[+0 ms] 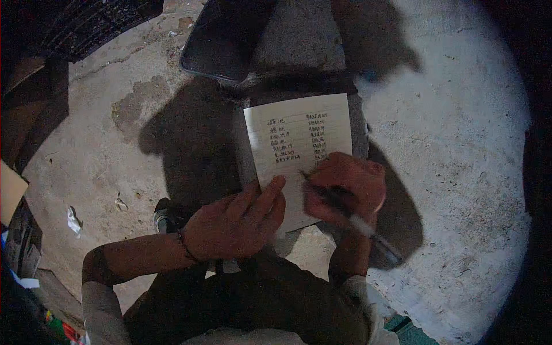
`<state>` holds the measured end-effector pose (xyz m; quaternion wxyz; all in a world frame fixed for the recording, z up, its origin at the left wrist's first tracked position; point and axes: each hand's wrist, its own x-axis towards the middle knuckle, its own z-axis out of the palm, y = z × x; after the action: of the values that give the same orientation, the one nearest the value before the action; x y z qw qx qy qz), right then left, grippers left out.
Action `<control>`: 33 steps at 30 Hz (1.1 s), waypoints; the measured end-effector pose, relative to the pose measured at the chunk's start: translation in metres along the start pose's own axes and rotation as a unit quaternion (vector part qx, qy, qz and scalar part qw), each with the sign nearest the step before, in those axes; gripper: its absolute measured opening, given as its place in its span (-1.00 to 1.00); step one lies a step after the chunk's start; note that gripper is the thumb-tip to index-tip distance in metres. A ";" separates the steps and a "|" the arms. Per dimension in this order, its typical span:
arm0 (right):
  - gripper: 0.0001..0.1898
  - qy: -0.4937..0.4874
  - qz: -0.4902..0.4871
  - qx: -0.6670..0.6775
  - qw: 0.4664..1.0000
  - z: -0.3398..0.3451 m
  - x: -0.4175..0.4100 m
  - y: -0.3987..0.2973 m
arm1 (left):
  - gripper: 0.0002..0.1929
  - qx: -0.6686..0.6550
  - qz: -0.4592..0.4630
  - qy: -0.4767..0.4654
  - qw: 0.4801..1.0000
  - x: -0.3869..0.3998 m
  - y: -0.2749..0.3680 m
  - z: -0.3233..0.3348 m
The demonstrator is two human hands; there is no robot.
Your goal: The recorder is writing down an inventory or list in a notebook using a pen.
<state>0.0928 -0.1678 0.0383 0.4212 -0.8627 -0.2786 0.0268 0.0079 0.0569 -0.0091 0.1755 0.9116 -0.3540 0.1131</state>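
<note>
A sheet of lined paper with handwriting in two columns lies on a grey slab-like support in front of me. My right hand grips a pen over the right side of the sheet. The pen's dark tip points up and left; blur hides whether it touches the paper. The clear rear end slants down to the right. My left hand rests palm down on the sheet's lower left part, holding nothing, its fingers somewhat apart. Both hands cover parts of the page.
A dark, round-cornered container or panel is beyond the paper. A dark lattice crate is at the upper left, cardboard at the left edge. A crumpled white scrap lies on the rough concrete floor. A shoe shows beside my left wrist.
</note>
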 end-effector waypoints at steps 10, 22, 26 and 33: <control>-0.83 -0.066 -0.033 0.034 0.997 0.020 0.005 0.021 | -0.65 0.010 0.021 0.046 0.999 -0.004 -0.004 0.003; -0.70 -0.081 -0.027 0.016 0.996 0.026 0.018 0.009 | -0.71 -0.024 0.018 0.054 0.998 -0.002 -0.006 0.005; -0.71 -0.099 -0.027 0.034 0.994 0.027 0.013 0.017 | -0.74 0.001 -0.004 0.019 1.000 -0.006 -0.001 0.006; -0.83 -0.121 -0.009 -0.023 0.992 0.021 0.010 0.020 | -0.73 -0.043 0.002 0.061 0.997 -0.001 -0.006 0.004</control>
<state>0.1043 -0.1571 0.0120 0.3645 -0.8601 -0.3359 0.1204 0.0116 0.0605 -0.0149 0.2356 0.8940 -0.3489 0.1531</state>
